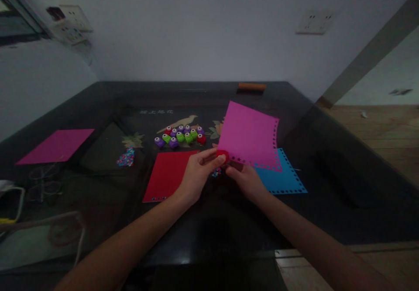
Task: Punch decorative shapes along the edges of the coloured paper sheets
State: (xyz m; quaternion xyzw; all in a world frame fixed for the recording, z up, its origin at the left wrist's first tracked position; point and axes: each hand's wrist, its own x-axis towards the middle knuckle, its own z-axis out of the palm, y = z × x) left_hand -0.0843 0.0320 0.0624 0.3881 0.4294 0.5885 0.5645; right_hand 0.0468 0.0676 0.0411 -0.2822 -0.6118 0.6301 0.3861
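My left hand point(200, 170) is closed around a red craft punch point(222, 154), its thumb pressed on top. The punch sits at the lower left corner of a pink sheet point(247, 133), which is raised above the table. Punched holes run along the sheet's right and lower edges. My right hand point(247, 178) pinches that lower edge, its fingers partly behind the paper. Below the punch lie small paper cutouts point(216, 172). A red sheet point(170, 173) with a few holes at its bottom lies left of my hands, and a blue sheet point(284, 175) with punched edges lies under the pink one.
Several purple, green and red punches point(180, 136) stand in a group behind the red sheet. A pile of cutouts point(127, 157) and another pink sheet point(59, 146) lie to the left. A brown roll point(251, 87) rests at the dark table's point(196, 238) back edge.
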